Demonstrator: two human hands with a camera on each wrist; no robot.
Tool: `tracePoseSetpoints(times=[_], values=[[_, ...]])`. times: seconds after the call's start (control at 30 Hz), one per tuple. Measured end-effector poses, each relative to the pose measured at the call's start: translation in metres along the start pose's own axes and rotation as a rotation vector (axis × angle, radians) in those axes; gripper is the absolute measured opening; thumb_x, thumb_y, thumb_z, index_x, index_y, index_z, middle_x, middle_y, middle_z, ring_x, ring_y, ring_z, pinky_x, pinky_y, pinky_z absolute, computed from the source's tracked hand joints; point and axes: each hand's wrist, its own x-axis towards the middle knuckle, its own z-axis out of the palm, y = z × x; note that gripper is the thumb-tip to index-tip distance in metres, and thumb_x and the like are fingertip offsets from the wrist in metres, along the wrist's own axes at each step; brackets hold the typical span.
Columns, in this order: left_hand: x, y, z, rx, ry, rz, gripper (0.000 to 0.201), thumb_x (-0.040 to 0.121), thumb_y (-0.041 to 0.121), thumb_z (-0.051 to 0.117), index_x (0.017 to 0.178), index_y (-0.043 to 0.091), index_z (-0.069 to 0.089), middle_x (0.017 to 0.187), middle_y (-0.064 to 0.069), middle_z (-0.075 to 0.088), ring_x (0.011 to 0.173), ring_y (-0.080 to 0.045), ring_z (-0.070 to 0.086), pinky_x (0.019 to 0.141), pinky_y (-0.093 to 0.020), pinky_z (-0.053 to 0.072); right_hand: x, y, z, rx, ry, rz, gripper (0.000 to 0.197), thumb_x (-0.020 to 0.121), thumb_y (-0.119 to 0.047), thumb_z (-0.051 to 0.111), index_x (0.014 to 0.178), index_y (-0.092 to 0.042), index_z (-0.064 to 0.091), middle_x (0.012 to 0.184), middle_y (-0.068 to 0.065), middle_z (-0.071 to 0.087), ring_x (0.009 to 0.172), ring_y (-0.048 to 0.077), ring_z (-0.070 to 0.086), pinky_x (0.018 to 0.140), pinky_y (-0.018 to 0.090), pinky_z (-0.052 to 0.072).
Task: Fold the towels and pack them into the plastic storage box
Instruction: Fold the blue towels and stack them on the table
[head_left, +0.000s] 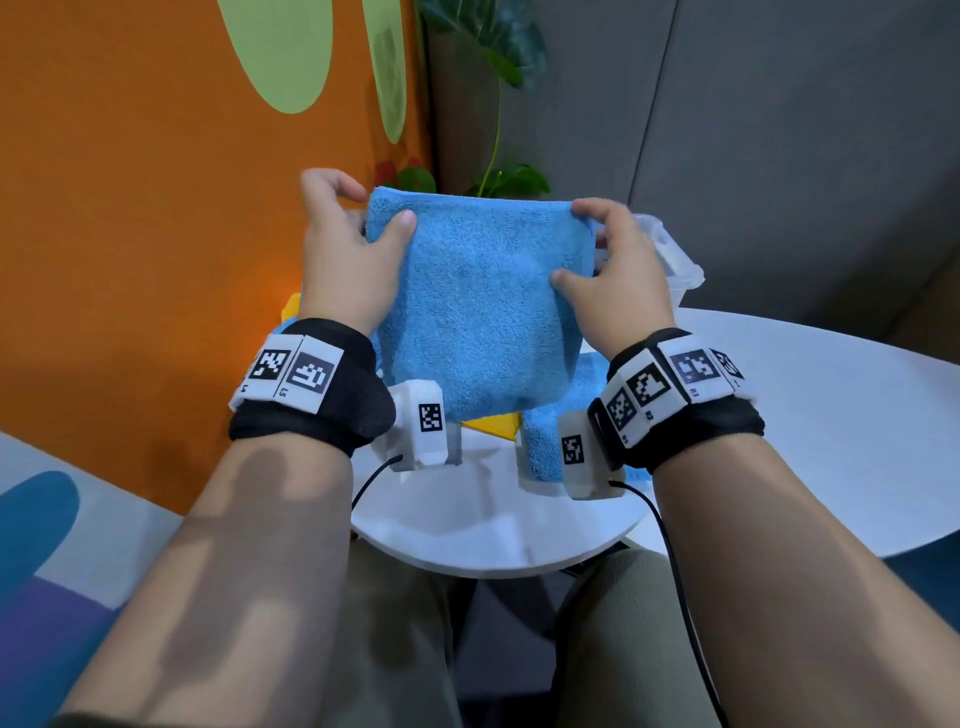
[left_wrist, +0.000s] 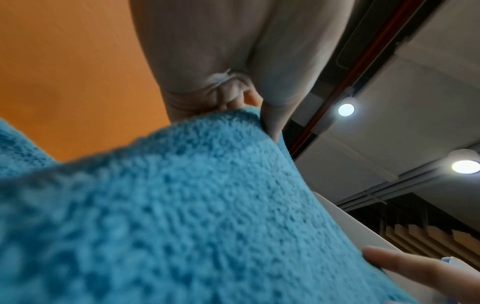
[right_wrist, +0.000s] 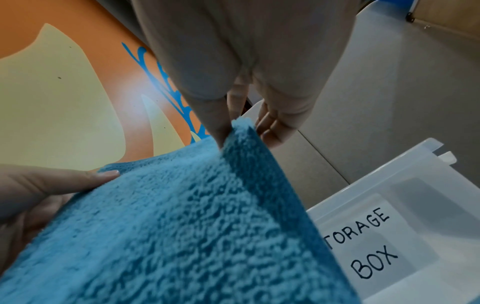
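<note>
A folded blue towel (head_left: 478, 296) hangs in the air above the white table (head_left: 810, 415), held by its two upper corners. My left hand (head_left: 345, 244) grips the left corner, thumb on the near face. My right hand (head_left: 613, 260) grips the right corner the same way. In the right wrist view the blue towel (right_wrist: 182, 226) is pinched at its corner, and the clear plastic storage box (right_wrist: 405, 205), labelled "STORAGE BOX", sits just beyond and below. The storage box (head_left: 670, 260) peeks out behind my right hand. Another blue towel (head_left: 550, 431) lies on the table below.
A yellow cloth (head_left: 493, 423) lies on the table under the held towel. An orange wall (head_left: 156, 234) stands close on the left. A green plant (head_left: 498, 176) rises behind the towel. The table's near edge (head_left: 493, 566) curves over my legs.
</note>
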Motion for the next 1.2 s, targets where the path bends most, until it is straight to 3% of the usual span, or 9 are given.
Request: tracePoseSetpoints(times=[0.13, 0.3, 0.47, 0.6, 0.73, 0.87, 0.97, 1.1, 1.2], values=[[0.0, 0.0, -0.002, -0.068, -0.024, 0.052, 0.029, 0.082, 0.025, 0.061, 0.084, 0.033, 0.033, 0.068, -0.004, 0.034, 0.063, -0.018, 0.032, 0.059, -0.035, 0.031, 0.004, 0.001, -0.002, 0.006, 0.142, 0.026, 0.029, 0.08, -0.016, 0.067, 0.095, -0.027, 0.044, 0.103, -0.008, 0.055, 0.094, 0.014, 0.059, 0.084, 0.032, 0.049], [-0.002, -0.002, -0.002, -0.091, -0.114, 0.153, 0.03, 0.083, -0.001, 0.052, 0.074, 0.027, 0.046, 0.068, 0.009, 0.044, 0.063, -0.007, 0.037, 0.059, -0.023, 0.031, 0.003, 0.004, -0.002, -0.073, 0.159, -0.004, 0.014, 0.086, -0.016, 0.06, 0.082, -0.029, 0.061, 0.091, -0.014, 0.057, 0.081, 0.007, 0.047, 0.075, 0.021, 0.037], [-0.004, -0.006, 0.0, 0.01, -0.181, 0.107, 0.042, 0.086, -0.003, 0.046, 0.073, 0.03, 0.069, 0.069, 0.017, 0.063, 0.061, -0.007, 0.047, 0.057, -0.02, 0.034, -0.001, 0.004, -0.002, -0.081, 0.121, -0.057, 0.026, 0.092, -0.013, 0.054, 0.112, -0.024, 0.065, 0.12, -0.005, 0.051, 0.101, -0.001, 0.043, 0.094, 0.011, 0.031], [0.0, -0.007, 0.0, 0.004, -0.205, 0.078, 0.036, 0.089, 0.005, 0.049, 0.104, 0.032, 0.069, 0.111, 0.01, 0.065, 0.101, -0.003, 0.059, 0.09, -0.022, 0.046, -0.003, -0.001, -0.002, -0.084, -0.002, -0.079, 0.046, 0.089, -0.012, 0.058, 0.134, -0.021, 0.052, 0.128, -0.001, 0.04, 0.117, 0.008, 0.044, 0.104, 0.016, 0.03], [0.0, -0.008, -0.004, 0.208, -0.288, 0.14, 0.069, 0.074, -0.006, 0.051, 0.13, 0.034, 0.054, 0.126, 0.01, 0.048, 0.119, -0.009, 0.049, 0.105, -0.03, 0.041, -0.003, 0.001, -0.003, -0.128, -0.11, -0.062, 0.062, 0.086, -0.003, 0.059, 0.143, -0.021, 0.04, 0.138, 0.002, 0.034, 0.125, 0.009, 0.038, 0.102, 0.007, 0.022], [0.0, -0.014, -0.007, 0.037, -0.173, 0.03, 0.054, 0.077, -0.01, 0.052, 0.092, 0.042, 0.06, 0.095, 0.012, 0.062, 0.083, -0.017, 0.066, 0.073, -0.042, 0.055, -0.004, 0.007, -0.004, -0.11, -0.07, 0.003, 0.06, 0.085, -0.006, 0.061, 0.138, -0.029, 0.043, 0.134, -0.001, 0.038, 0.11, 0.003, 0.043, 0.098, 0.007, 0.025], [0.001, -0.017, -0.005, 0.14, -0.087, 0.02, 0.035, 0.082, 0.001, 0.061, 0.075, 0.035, 0.064, 0.068, 0.005, 0.058, 0.058, -0.009, 0.048, 0.059, -0.033, 0.045, -0.003, 0.01, -0.001, -0.014, -0.011, 0.033, 0.05, 0.08, -0.01, 0.066, 0.121, -0.036, 0.051, 0.126, -0.002, 0.051, 0.11, 0.012, 0.055, 0.102, 0.034, 0.043], [0.003, -0.02, -0.003, 0.175, -0.133, 0.034, 0.035, 0.088, 0.006, 0.059, 0.104, 0.035, 0.068, 0.112, 0.008, 0.063, 0.083, -0.006, 0.055, 0.089, -0.033, 0.052, -0.004, 0.009, 0.001, -0.001, 0.019, 0.049, 0.035, 0.08, -0.01, 0.063, 0.096, -0.039, 0.05, 0.113, 0.001, 0.059, 0.101, 0.018, 0.059, 0.092, 0.04, 0.049], [0.003, -0.016, -0.004, 0.21, -0.227, 0.035, 0.052, 0.083, 0.004, 0.06, 0.129, 0.03, 0.058, 0.128, 0.011, 0.05, 0.109, -0.015, 0.059, 0.099, -0.039, 0.048, 0.0, 0.01, 0.001, -0.031, 0.031, 0.022, 0.027, 0.084, -0.009, 0.059, 0.087, -0.035, 0.055, 0.115, 0.003, 0.058, 0.095, 0.013, 0.054, 0.087, 0.025, 0.043]])
